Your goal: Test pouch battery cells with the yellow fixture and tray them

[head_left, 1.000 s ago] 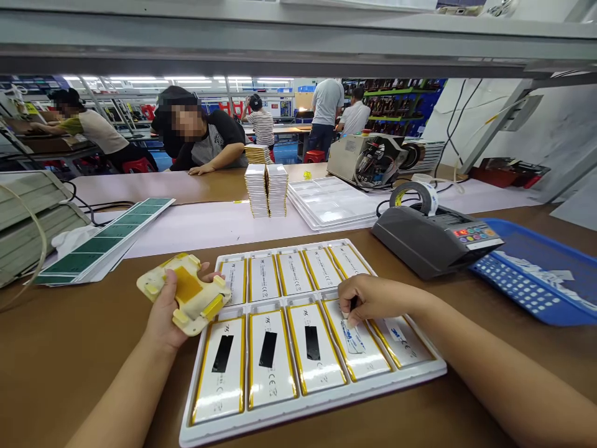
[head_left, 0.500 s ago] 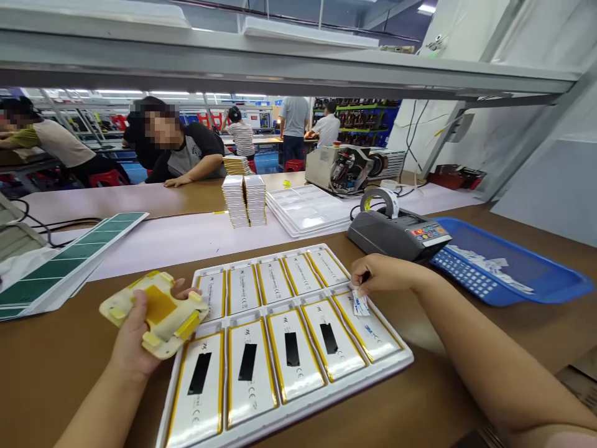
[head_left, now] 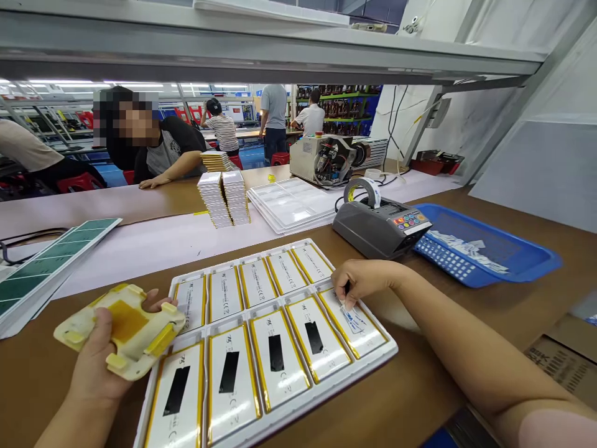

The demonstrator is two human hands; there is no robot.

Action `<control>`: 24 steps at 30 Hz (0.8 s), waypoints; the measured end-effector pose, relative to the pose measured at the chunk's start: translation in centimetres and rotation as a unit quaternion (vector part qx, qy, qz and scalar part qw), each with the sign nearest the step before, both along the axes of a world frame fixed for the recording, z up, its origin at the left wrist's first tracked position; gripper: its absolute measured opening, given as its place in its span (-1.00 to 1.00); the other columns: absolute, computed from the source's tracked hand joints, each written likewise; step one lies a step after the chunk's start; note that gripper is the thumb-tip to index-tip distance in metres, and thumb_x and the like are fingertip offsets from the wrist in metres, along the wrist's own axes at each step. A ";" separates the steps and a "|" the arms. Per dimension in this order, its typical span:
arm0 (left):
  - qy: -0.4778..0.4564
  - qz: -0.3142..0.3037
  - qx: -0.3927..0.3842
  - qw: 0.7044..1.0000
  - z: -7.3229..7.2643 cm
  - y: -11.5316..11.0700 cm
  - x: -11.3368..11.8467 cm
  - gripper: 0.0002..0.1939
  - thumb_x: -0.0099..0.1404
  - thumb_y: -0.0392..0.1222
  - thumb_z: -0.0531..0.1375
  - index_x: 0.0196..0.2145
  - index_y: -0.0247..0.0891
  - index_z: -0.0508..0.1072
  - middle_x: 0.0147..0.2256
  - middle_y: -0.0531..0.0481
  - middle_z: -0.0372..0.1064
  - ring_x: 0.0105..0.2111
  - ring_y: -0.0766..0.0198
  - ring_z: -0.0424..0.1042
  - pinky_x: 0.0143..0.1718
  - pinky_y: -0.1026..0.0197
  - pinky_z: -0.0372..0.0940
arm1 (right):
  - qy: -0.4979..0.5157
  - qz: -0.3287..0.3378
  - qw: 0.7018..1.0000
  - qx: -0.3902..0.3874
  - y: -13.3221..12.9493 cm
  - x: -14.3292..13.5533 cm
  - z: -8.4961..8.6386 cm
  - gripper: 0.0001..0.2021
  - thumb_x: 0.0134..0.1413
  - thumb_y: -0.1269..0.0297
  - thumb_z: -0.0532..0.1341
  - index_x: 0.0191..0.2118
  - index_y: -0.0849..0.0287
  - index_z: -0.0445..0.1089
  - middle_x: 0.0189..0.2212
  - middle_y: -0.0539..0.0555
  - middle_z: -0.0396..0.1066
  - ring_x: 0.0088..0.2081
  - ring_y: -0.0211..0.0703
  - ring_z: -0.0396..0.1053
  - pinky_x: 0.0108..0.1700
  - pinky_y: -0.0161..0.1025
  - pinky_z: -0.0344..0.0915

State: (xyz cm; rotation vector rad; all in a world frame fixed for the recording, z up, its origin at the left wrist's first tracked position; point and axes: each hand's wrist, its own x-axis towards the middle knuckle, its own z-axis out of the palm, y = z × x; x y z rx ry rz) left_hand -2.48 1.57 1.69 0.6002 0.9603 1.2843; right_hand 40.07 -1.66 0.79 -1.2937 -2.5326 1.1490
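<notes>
In my left hand (head_left: 100, 358) is a cream plastic fixture (head_left: 124, 330) with yellow blocks and an amber pad, held beside the left edge of the white tray (head_left: 273, 429). My right hand (head_left: 357, 281) pinches a small piece of 3M-printed adhesive tape (head_left: 351, 318) against the front-row battery (head_left: 368, 339) farthest right. Something black shows between those fingers. The tray holds two rows of flat white battery packs with gold edges. Several in the front row, such as this battery (head_left: 277, 379), carry a black strip; the back-row batteries (head_left: 256, 283) show none.
Beyond the tray stand a grey tape dispenser (head_left: 377, 227) and a blue basket (head_left: 527, 264) with tape scraps. Behind are stacked white trays (head_left: 293, 202), battery stacks (head_left: 224, 199) and a machine (head_left: 321, 158). Green-and-white panels (head_left: 56, 258) lie left. A co-worker (head_left: 163, 146) sits opposite.
The view has swung right, so most things sit farther left. My right hand's tape piece, earlier sticking up, now lies nearly flat on the battery. The left hand still holds the fixture.
</notes>
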 end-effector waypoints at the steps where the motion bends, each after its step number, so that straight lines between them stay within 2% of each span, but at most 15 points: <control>1: 0.003 0.001 -0.006 1.000 0.1 0.0 0.0 -0.53 0.23 0.01 -0.13 0.01 -0.14 0.28 -0.27 -0.14 0.46 -0.24 0.00 0.42 -0.32 -0.10 0.33 | 0.003 -0.003 1.000 0.006 0.0 0.0 0.0 -0.74 -0.19 0.13 0.28 -0.41 0.23 0.46 -0.44 0.03 0.39 -0.39 -0.26 0.30 -0.33 -0.37 0.18; 5: 0.010 0.008 0.006 1.000 0.0 0.0 0.1 -0.56 0.22 0.02 -0.12 -0.02 -0.09 0.32 -0.22 -0.06 0.45 -0.23 0.00 0.41 -0.30 -0.11 0.33 | 0.019 -0.027 0.997 0.063 0.0 0.0 -0.1 -0.74 -0.15 0.11 0.26 -0.42 0.23 0.46 -0.44 0.04 0.39 -0.38 -0.26 0.30 -0.31 -0.36 0.17; 9: 0.010 -0.010 0.026 1.000 -0.3 -0.1 -0.1 -0.58 0.22 -0.01 -0.07 -0.01 -0.09 0.31 -0.18 -0.02 0.43 -0.19 0.00 0.39 -0.25 -0.09 0.32 | 0.022 -0.018 0.997 0.073 0.1 0.0 -0.1 -0.74 -0.15 0.11 0.25 -0.43 0.23 0.46 -0.45 0.03 0.39 -0.39 -0.26 0.30 -0.31 -0.36 0.17; 15: -0.019 -0.023 0.012 0.999 -0.4 -0.2 -0.4 -0.50 0.17 0.03 0.00 0.08 -0.05 0.19 -0.20 -0.07 0.44 -0.18 -0.01 0.39 -0.25 -0.06 0.34 | 0.015 -0.002 1.000 0.017 0.2 0.5 -0.2 -0.71 -0.21 0.08 0.28 -0.43 0.23 0.46 -0.47 0.02 0.38 -0.39 -0.26 0.30 -0.31 -0.36 0.19; 20: -0.010 -0.029 0.032 0.999 -0.4 -0.3 -0.5 -0.52 0.20 0.00 -0.05 0.08 -0.05 0.18 -0.21 -0.09 0.44 -0.19 0.00 0.40 -0.23 -0.06 0.33 | 0.025 -0.015 1.000 0.006 0.0 0.0 -0.4 -0.65 -0.24 0.01 0.28 -0.43 0.25 0.45 -0.46 0.04 0.37 -0.38 -0.25 0.29 -0.31 -0.35 0.19; 24: 0.002 -0.026 0.035 0.999 -0.2 -0.5 -0.2 -0.54 0.22 -0.03 -0.07 0.07 -0.09 0.21 -0.23 -0.10 0.45 -0.19 0.02 0.40 -0.24 -0.04 0.34 | 0.071 0.038 0.996 -0.045 -0.8 -0.4 0.9 -0.58 -0.26 -0.08 0.26 -0.46 0.26 0.43 -0.48 0.05 0.35 -0.40 -0.26 0.28 -0.31 -0.33 0.19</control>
